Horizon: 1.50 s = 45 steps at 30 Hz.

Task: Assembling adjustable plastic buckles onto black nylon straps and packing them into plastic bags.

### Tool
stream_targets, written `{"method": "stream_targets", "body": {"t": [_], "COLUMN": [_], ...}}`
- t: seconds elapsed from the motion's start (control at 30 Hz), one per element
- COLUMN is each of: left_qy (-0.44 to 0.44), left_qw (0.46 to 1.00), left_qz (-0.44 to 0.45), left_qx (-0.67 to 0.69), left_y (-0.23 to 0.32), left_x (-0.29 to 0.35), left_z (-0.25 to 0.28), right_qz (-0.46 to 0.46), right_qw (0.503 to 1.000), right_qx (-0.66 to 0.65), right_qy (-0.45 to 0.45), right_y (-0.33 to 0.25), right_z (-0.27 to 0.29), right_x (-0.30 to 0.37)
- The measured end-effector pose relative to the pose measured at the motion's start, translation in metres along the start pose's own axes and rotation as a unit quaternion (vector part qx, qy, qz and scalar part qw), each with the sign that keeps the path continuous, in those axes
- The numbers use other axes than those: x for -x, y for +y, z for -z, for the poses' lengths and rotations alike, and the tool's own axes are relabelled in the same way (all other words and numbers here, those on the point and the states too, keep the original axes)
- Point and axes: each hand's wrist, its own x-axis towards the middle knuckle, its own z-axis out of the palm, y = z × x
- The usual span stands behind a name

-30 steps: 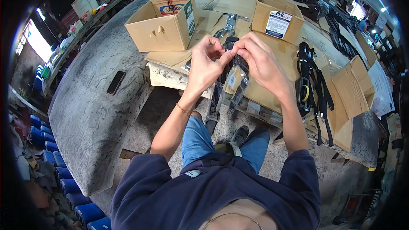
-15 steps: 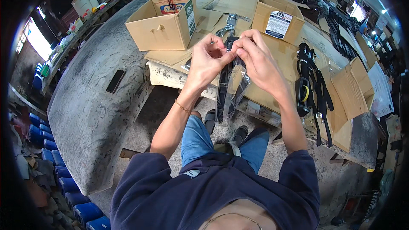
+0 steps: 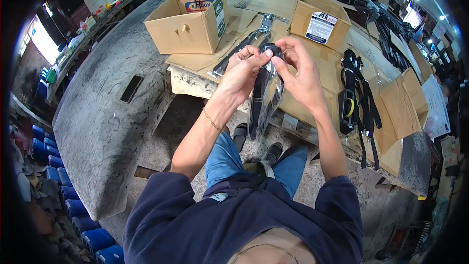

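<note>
A black strap in a clear plastic bag point(image 3: 266, 100) hangs from my two hands, over the near edge of the table. My left hand point(image 3: 240, 76) pinches its top end between thumb and fingers. My right hand point(image 3: 300, 73) grips the other side of that top end, with the thumb in front and the fingers curled behind. A dark piece at the top shows between the fingertips; its exact form is hard to make out. Just beyond my hands, a second bagged black strap point(image 3: 239, 46) lies on flat cardboard point(image 3: 308, 98).
Two open cardboard boxes stand at the back, one left point(image 3: 181, 36) and one right point(image 3: 299, 19). A bundle of black straps point(image 3: 360, 100) lies at right, beside an open-flapped carton point(image 3: 403, 102). A phone point(image 3: 132, 89) rests on the grey table point(image 3: 105, 132) at left.
Both hands have shifted slightly, and the right fingers have spread and lifted. More of the dark top end now shows, and the second bagged strap behind is less covered.
</note>
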Motion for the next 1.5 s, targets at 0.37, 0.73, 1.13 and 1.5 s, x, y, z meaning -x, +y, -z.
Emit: {"method": "stream_targets", "body": {"t": [0.37,0.73,1.13,1.5], "left_qy": [-0.045,0.007,-0.382,-0.361], "left_qw": [0.987,0.679,0.654,0.650], "left_qz": [-0.070,-0.365,-0.162,0.107], "left_qx": [-0.138,-0.637,-0.633,-0.660], "left_y": [0.004,0.043,0.104,0.110], "left_x": [0.008,0.011,-0.012,-0.013], "left_z": [0.000,0.000,-0.012,-0.003], "right_qz": [-0.146,-0.170,-0.174,-0.188], "right_qw": [0.962,0.965,0.939,0.914], "right_qx": [-0.227,-0.192,-0.251,-0.253], "right_qy": [-0.029,-0.045,-0.156,-0.257], "right_y": [0.002,0.008,-0.004,0.006], "right_z": [0.015,0.013,0.009,-0.002], "right_x": [-0.001,0.008,-0.002,-0.006]}}
